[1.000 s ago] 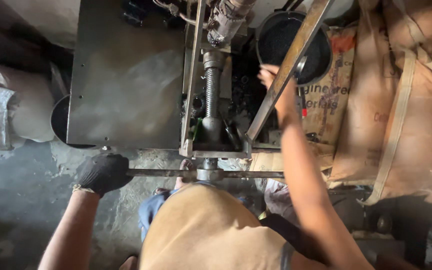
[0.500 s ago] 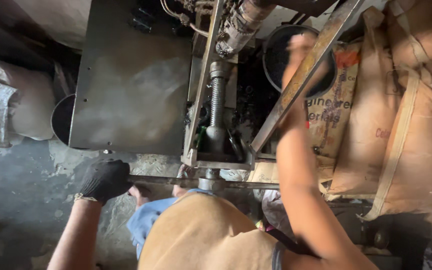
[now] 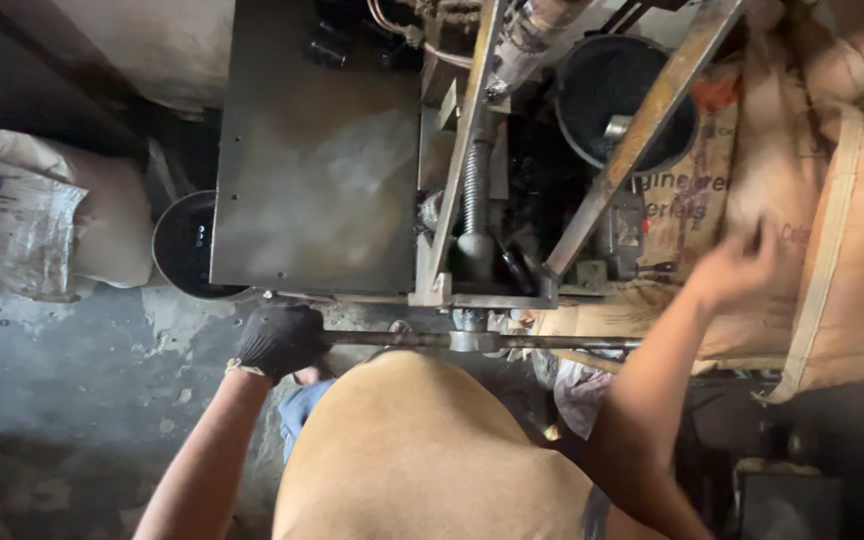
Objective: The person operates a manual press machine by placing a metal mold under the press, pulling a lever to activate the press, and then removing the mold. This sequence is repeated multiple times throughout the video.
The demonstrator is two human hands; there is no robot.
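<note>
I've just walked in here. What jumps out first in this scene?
Probably the black-gloved left hand gripping a horizontal metal bar low in the middle. Above it stands a grimy press with a threaded screw, beside a flat grey steel plate. The bare right hand, blurred, hangs in front of tan sacks on the right.

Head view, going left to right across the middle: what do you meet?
White sack → black bucket → gloved left hand on the bar → threaded screw → blurred bare right hand → tan sack.

Right hand (image 3: 737, 265) lower, off frame bar (image 3: 642, 135).
</note>
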